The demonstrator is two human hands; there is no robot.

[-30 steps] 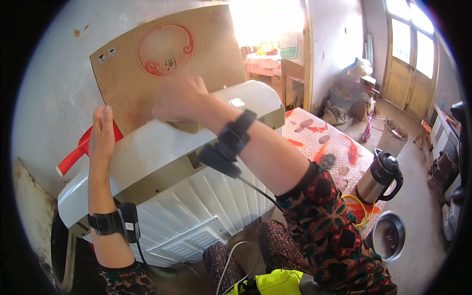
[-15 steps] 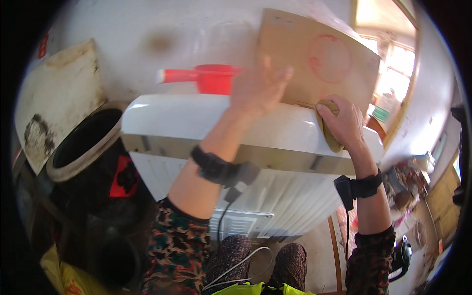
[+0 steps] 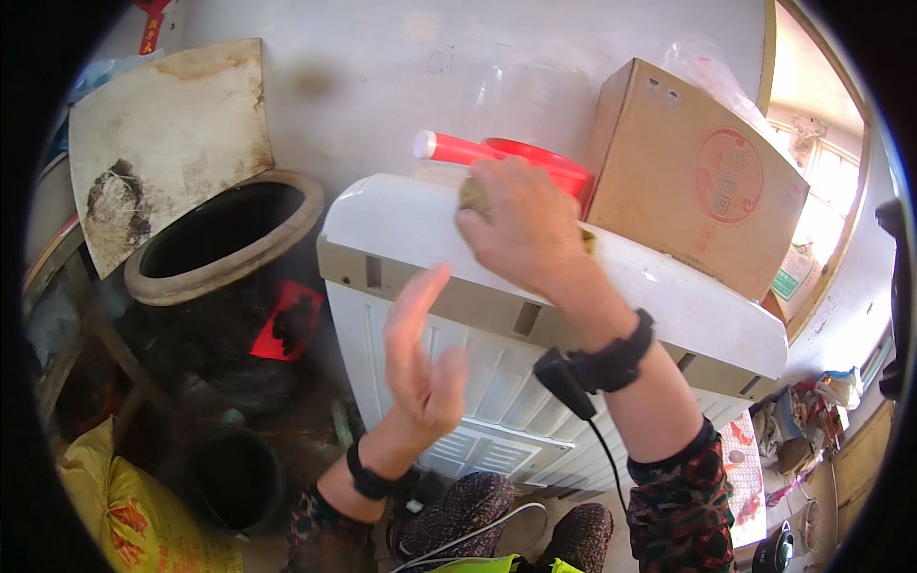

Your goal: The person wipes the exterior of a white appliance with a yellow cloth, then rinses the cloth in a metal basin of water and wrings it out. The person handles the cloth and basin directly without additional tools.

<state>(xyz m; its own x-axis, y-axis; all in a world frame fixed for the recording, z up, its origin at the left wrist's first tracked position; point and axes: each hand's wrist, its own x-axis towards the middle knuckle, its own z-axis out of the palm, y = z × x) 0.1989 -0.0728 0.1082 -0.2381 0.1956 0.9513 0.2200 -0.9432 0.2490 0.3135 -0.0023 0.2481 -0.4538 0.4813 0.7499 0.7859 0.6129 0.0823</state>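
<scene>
My right hand (image 3: 523, 224) presses an olive-coloured cloth (image 3: 475, 199) on the top of a white ribbed appliance (image 3: 382, 215) that looks like a washing machine. Most of the cloth is hidden under the palm and fingers. Just behind this hand a red water dipper (image 3: 559, 170) rests on the appliance, its handle pointing left. My left hand (image 3: 420, 358) hangs in the air before the appliance's ribbed side, fingers stretched out and holding nothing. Black straps with small devices circle both wrists.
A cardboard box (image 3: 688, 172) stands on the appliance's right part. To the left are a big dark jar (image 3: 310, 205) with a thick rim, a stained board (image 3: 181, 134) leaning over it, a black bucket (image 3: 272, 487) and a yellow sack (image 3: 158, 516). A pale cord loops by my legs.
My right hand has slid the cloth leftward along the top, from near the right end to beside the dipper. The left hand has drawn back toward me, and the view has shifted left.
</scene>
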